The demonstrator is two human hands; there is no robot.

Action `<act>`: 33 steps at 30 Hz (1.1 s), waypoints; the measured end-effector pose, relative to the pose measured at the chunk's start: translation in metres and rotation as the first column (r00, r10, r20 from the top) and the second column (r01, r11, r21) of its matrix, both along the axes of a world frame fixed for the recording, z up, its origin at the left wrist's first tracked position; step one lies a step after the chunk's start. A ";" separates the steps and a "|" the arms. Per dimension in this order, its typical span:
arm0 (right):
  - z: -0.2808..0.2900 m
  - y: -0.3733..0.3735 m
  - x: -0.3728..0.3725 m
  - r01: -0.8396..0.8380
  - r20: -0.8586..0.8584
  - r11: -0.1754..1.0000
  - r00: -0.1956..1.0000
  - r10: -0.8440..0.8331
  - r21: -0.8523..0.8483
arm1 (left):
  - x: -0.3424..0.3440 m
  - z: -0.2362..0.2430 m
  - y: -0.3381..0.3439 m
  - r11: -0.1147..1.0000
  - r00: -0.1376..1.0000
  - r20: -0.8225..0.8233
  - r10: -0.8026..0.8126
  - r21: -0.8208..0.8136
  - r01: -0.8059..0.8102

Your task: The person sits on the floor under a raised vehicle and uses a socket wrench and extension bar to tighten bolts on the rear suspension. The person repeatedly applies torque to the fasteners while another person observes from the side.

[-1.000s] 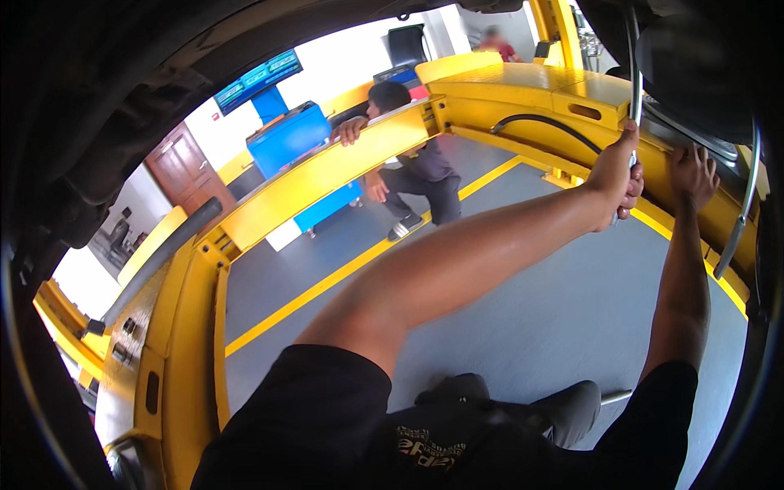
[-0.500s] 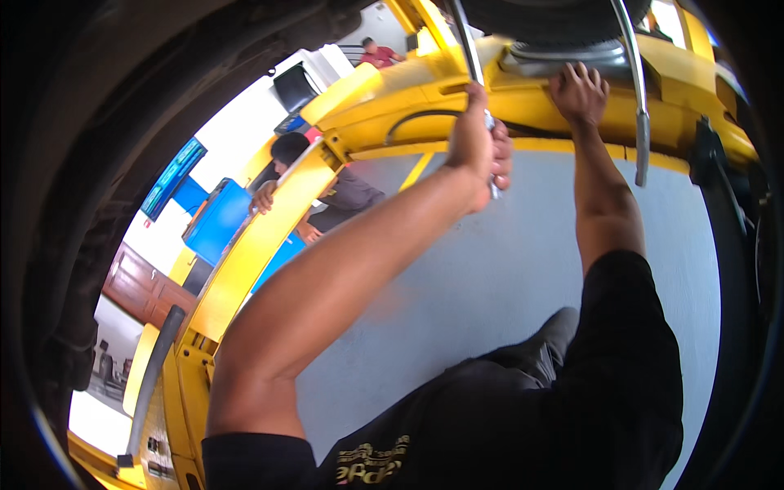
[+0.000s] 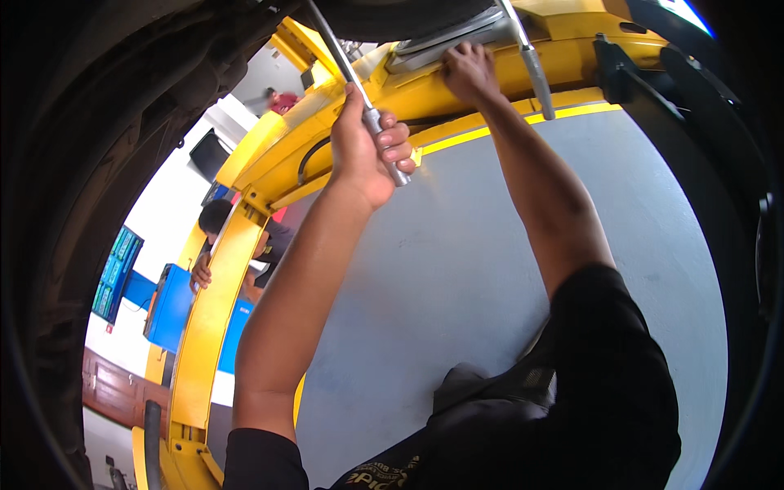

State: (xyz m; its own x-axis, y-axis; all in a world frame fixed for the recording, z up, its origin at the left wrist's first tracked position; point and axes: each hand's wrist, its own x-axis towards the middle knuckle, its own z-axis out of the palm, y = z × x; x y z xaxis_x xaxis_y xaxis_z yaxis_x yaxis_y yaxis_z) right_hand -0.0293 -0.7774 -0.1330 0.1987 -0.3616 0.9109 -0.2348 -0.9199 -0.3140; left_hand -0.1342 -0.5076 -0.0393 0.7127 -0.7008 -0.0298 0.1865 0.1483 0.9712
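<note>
My left hand (image 3: 359, 159) is closed round the knurled grip of a long steel bar handle (image 3: 331, 41), with the thumb laid along the shaft. The bar slants up toward the dark underside of a vehicle, where its far end is hidden. My right hand (image 3: 471, 73) rests on the yellow lift beam (image 3: 433, 98), beside a grey metal plate (image 3: 449, 45) beneath a tyre (image 3: 392, 16). Its fingers are bent and slightly apart, with the tips partly hidden. Right of that hand hangs a second steel bar (image 3: 535, 77) with a knurled end, held by neither hand.
Dark vehicle parts hang overhead at the left. A yellow cross beam (image 3: 208, 327) runs down the left side, with a person (image 3: 214, 220) crouching behind it, one hand on it. Beyond are a blue cabinet (image 3: 171, 306) and a screen (image 3: 117, 273). Black arms (image 3: 653, 106) stand at the right.
The view has turned to the right, so the beams and both hands sit further left. My left hand still grips the bar; my right hand stays by the plate, its fingers more bent.
</note>
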 end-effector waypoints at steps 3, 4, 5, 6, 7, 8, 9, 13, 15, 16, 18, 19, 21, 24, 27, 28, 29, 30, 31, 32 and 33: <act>-0.017 0.087 -0.059 -0.659 -0.002 0.742 0.747 0.664 0.124 | 0.018 -0.010 0.025 1.000 1.000 -0.017 -0.007 -0.015 0.007; -0.012 0.119 -0.106 -0.789 0.052 0.605 0.612 0.789 0.108 | 0.020 -0.011 0.030 1.000 1.000 -0.013 0.005 -0.013 -0.005; 0.000 0.152 -0.168 -0.842 0.078 0.530 0.538 0.839 0.106 | 0.020 -0.011 0.034 1.000 1.000 -0.012 -0.003 -0.027 0.002; 0.009 0.163 -0.214 -0.801 0.132 0.588 0.575 0.808 -0.111 | 0.017 -0.008 0.034 0.999 1.000 -0.007 -0.017 -0.034 0.017; 0.014 0.159 -0.246 -0.682 0.220 0.672 0.635 0.740 -0.289 | 0.017 -0.007 0.034 0.999 1.000 -0.003 -0.023 -0.035 0.023; 0.022 0.144 -0.261 -0.645 0.338 0.722 0.641 0.689 -0.249 | 0.015 -0.006 0.033 0.999 1.000 0.009 -0.018 -0.036 0.018; 0.030 0.130 -0.274 -0.619 0.449 0.759 0.630 0.634 -0.202 | 0.014 -0.007 0.033 0.999 1.000 0.010 -0.023 -0.038 0.023; 0.027 0.056 -0.240 -0.270 0.185 0.944 0.954 0.236 0.188 | 0.018 -0.008 0.020 0.997 0.998 0.034 -0.060 -0.040 0.062; 0.017 0.045 -0.205 -0.327 0.116 0.891 0.945 0.306 0.314 | 0.020 -0.010 0.022 0.999 0.997 0.063 -0.034 -0.039 0.037; 0.015 0.046 -0.194 -0.363 0.117 0.856 0.931 0.345 0.369 | 0.022 -0.013 0.022 0.999 0.998 0.067 -0.012 -0.044 0.015; 0.018 0.050 -0.176 -0.536 0.257 0.593 0.832 0.492 0.601 | 0.022 -0.010 0.028 0.999 0.997 0.071 0.030 -0.037 -0.027; 0.016 0.048 -0.166 -0.591 0.340 0.423 0.775 0.532 0.686 | 0.022 -0.011 0.027 0.999 0.996 0.072 0.044 -0.028 -0.042; 0.017 0.032 -0.155 -0.573 0.360 0.389 0.790 0.497 0.721 | 0.014 -0.011 0.019 0.999 0.998 0.047 0.045 -0.028 -0.043; 0.011 0.027 -0.138 -0.496 0.272 0.532 0.854 0.444 0.687 | 0.016 -0.011 0.012 0.999 0.999 0.033 0.033 -0.033 -0.032; 0.012 0.050 -0.138 -0.333 0.272 0.830 0.935 0.228 0.448 | 0.009 -0.008 0.017 0.994 0.994 0.025 0.109 -0.012 -0.109; 0.015 0.053 -0.133 -0.353 0.271 0.803 0.931 0.246 0.481 | 0.007 -0.008 0.019 0.991 0.991 0.035 0.133 -0.003 -0.133; 0.016 0.054 -0.131 -0.366 0.271 0.770 0.927 0.257 0.522 | 0.005 -0.009 0.023 0.989 0.989 0.035 0.145 0.000 -0.145; 0.008 0.054 -0.120 -0.333 0.271 0.806 0.937 0.222 0.489 | 0.005 -0.011 0.026 0.987 0.987 0.036 0.159 0.002 -0.159; 0.008 0.043 -0.113 -0.280 0.288 0.853 0.944 0.161 0.440 | 0.005 -0.007 0.020 0.990 0.988 0.054 0.144 -0.011 -0.143; 0.009 0.043 -0.107 -0.238 0.242 0.833 0.962 0.129 0.500 | 0.006 -0.006 0.021 0.990 0.988 0.052 0.143 -0.001 -0.144; 0.015 0.038 -0.096 -0.185 0.198 0.838 0.976 0.094 0.513 | 0.006 -0.006 0.023 0.989 0.988 0.051 0.146 0.008 -0.146</act>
